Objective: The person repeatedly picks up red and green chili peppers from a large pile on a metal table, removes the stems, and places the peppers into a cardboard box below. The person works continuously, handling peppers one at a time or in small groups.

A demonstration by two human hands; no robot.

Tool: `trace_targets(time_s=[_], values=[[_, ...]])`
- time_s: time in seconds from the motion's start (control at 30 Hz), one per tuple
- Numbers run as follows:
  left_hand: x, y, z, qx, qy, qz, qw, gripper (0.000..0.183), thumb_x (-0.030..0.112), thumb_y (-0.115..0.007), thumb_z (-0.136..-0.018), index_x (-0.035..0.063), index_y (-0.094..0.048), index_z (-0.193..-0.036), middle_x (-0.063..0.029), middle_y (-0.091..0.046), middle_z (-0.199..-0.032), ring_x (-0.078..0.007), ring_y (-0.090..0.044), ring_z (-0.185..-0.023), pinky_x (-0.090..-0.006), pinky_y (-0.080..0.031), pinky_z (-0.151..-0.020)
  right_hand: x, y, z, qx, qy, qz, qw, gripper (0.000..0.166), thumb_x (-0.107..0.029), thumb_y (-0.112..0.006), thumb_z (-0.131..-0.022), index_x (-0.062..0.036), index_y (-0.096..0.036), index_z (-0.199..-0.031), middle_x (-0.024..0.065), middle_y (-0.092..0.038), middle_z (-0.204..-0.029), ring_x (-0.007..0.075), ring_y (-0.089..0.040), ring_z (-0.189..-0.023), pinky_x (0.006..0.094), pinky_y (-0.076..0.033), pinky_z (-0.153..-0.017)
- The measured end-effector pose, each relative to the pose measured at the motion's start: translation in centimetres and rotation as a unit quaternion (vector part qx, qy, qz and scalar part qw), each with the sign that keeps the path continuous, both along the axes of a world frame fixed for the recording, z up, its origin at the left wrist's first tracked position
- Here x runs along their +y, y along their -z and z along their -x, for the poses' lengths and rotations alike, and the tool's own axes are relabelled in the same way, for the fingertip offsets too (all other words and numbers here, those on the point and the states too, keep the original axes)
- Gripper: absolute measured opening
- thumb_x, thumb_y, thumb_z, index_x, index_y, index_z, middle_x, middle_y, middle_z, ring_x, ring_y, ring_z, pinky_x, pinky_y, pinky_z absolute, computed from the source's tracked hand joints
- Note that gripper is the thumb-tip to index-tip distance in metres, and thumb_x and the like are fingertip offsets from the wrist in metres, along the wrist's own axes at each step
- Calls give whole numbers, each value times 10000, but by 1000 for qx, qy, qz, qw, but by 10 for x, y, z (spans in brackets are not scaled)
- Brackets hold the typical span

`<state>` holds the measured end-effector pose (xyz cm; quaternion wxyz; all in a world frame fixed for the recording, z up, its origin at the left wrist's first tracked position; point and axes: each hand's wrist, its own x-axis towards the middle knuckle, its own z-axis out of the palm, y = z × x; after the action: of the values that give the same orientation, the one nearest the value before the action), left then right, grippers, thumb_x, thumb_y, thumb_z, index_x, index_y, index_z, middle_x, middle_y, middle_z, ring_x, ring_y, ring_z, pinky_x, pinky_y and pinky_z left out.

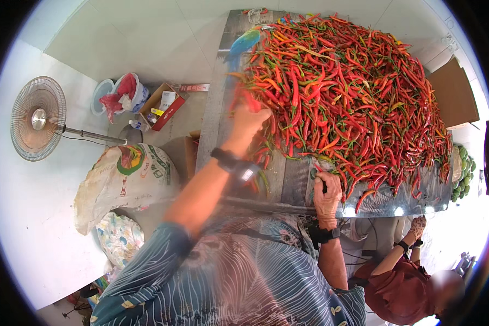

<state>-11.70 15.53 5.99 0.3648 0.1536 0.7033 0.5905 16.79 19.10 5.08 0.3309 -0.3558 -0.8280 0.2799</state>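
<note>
A large heap of red chili peppers (334, 93), with some green and orange ones, covers much of the table (212, 118) before me. My left hand (246, 124) is at the heap's left side, blurred, with its fingers closed around red peppers (251, 102). At the near edge of the heap, my right hand (328, 193) rests with curled fingers. By its fingertips are a red pepper tip and a small dark green thing; whether the fingers grip them is unclear. A few loose peppers (265, 179) lie between my left forearm and the heap.
On the left stand a fan (38, 119), a printed woven sack (126, 175), a red cardboard box (167, 108) and a bucket (140, 95). A brown carton (452, 93) is at far right, near green produce (464, 173). Another person (403, 281) is at lower right.
</note>
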Motion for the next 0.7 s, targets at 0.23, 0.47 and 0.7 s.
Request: trace_targets(time_s=[0.23, 0.47, 0.7], values=[[-51, -23, 16, -197, 13, -199, 960, 217, 212, -611, -877, 67, -583, -1035, -56, -635, -908, -143, -597, -760, -287, -504, -637, -2, -1, 2, 12, 4, 9, 1000, 122, 8, -629, -773, -19, -645, -890, 120, -654, -872, 291, -601, -828, 370, -480, -758], [-94, -33, 38, -341, -89, -230, 907, 174, 131, -572, -912, 39, -547, -1058, -66, -604, -939, -176, -589, -814, -328, -513, -701, -2, -1, 3, 17, 6, 25, 1000, 129, 12, -611, -777, -19, -647, -897, 120, -651, -864, 296, -598, -823, 376, -478, -760], [-103, -18, 52, -110, 20, -36, 993, 159, 187, -665, -852, 78, -589, -940, 3, -552, -752, -129, -527, -620, -263, -448, -574, -3, -2, 3, 5, 8, 5, 1000, 127, 19, -598, -772, -14, -641, -886, 130, -650, -865, 307, -601, -822, 383, -481, -755]])
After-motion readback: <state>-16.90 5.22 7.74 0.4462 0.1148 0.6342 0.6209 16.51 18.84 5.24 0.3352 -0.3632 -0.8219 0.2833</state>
